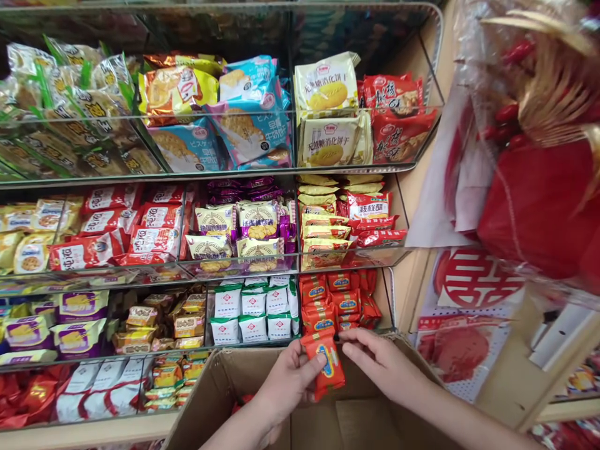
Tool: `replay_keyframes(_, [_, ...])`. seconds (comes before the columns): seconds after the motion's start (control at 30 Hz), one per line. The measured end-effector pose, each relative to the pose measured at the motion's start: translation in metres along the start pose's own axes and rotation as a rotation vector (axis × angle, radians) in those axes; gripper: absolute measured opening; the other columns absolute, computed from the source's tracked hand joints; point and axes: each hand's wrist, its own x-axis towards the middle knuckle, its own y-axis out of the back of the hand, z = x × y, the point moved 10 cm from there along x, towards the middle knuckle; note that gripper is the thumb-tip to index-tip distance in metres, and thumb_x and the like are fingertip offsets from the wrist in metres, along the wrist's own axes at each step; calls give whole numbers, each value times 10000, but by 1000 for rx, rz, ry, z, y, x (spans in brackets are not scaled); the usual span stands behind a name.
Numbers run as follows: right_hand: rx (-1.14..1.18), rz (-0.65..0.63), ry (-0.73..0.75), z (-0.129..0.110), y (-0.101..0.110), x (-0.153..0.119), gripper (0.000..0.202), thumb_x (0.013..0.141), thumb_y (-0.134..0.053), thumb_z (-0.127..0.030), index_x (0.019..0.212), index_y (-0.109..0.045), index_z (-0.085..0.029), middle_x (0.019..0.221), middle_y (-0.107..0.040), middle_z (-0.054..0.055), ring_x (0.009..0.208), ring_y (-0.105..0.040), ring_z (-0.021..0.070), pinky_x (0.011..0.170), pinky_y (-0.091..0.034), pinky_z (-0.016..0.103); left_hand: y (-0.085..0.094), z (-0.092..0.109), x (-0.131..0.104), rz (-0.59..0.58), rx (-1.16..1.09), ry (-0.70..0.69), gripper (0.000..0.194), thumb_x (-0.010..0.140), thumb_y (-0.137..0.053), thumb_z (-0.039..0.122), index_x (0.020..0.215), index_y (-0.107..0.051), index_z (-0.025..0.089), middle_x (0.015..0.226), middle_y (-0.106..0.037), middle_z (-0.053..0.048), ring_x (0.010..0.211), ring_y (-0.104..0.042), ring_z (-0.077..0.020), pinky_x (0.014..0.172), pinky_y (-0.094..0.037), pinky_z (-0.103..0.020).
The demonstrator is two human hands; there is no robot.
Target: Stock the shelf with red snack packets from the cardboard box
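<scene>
My left hand point(288, 381) grips an orange-red snack packet point(328, 373) with a blue and yellow label, thumb on its front. The packet is over an open cardboard box point(365, 420). Close to the packet's right side is my right hand point(375, 362), its fingers apart and holding nothing. Just behind the hands, matching orange-red packets point(344, 303) are stacked in the right compartment of a lower shelf. Some red wrapping shows inside the box at the left, partly hidden by my left forearm.
White and green packets point(253, 304) fill the neighbouring compartment. Clear shelf lips point(244, 265) cross in front of tiers of packaged snacks. At the right, a wooden side panel point(412, 300) stands beside red decorations point(539, 200) in clear plastic.
</scene>
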Motion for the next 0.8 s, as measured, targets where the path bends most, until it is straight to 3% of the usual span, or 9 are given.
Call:
replay_keyframes(0.17, [-600, 187, 227, -12, 40, 13, 363, 816, -386, -180, 1158, -497, -127, 1270, -448, 134, 1156, -422, 242, 977, -343, 421, -2, 18, 7, -39, -60, -140, 466, 583, -744, 341, 942, -513, 154, 768, -655, -38, 572, -558, -90, 470, -317, -175])
replay_keyframes(0.3, [-888, 254, 75, 2, 66, 41, 495, 759, -382, -104, 1254, -394, -88, 1334, -359, 163, 1072, -495, 272, 870, -430, 402, 1, 23, 6, -51, -12, -134, 444, 599, -738, 270, 958, -499, 169, 840, -663, -44, 650, -577, -97, 480, -308, -162])
replay_keyframes(0.47, [-1035, 255, -69, 8, 78, 61, 532, 779, -338, -92, 1305, -307, -162, 1272, -413, 149, 898, -585, 265, 691, -474, 372, 8, 25, 2, 30, 89, -95, 424, 602, -724, 255, 956, -502, 178, 821, -664, -23, 610, -551, -75, 449, -279, -147])
replay_keyframes(0.8, [-1072, 207, -126, 27, 76, 71, 492, 823, -223, -72, 1301, -330, -121, 1321, -390, 167, 939, -584, 278, 713, -481, 403, 10, 19, 7, 19, 103, -70, 464, 585, -732, 291, 995, -548, 175, 833, -673, -21, 590, -534, -75, 426, -273, -151])
